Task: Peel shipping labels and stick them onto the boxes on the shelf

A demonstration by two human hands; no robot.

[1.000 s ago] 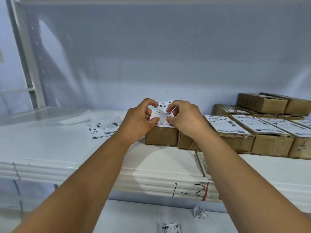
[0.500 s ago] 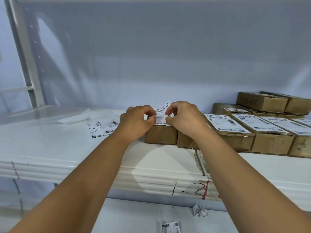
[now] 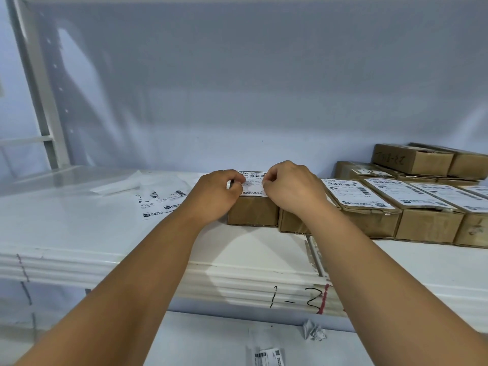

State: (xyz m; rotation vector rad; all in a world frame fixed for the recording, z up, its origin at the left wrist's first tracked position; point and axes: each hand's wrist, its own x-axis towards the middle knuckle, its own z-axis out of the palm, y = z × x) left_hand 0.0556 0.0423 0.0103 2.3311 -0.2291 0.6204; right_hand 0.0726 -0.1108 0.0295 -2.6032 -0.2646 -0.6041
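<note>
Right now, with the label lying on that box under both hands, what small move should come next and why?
Probably smooth it flat. The shipping label lies on top of the leftmost cardboard box, with the left hand and right hand pinching its sides, so sweeping the fingers outward should seat it.

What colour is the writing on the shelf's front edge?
Black writing with a red stroke on the shelf; head view.

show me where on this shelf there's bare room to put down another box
Bare room: the near strip of the shelf in front of the loose labels, left of the left hand. Also the front edge before the labelled boxes. Crowded: the right rear, where boxes sit packed and stacked.
</note>
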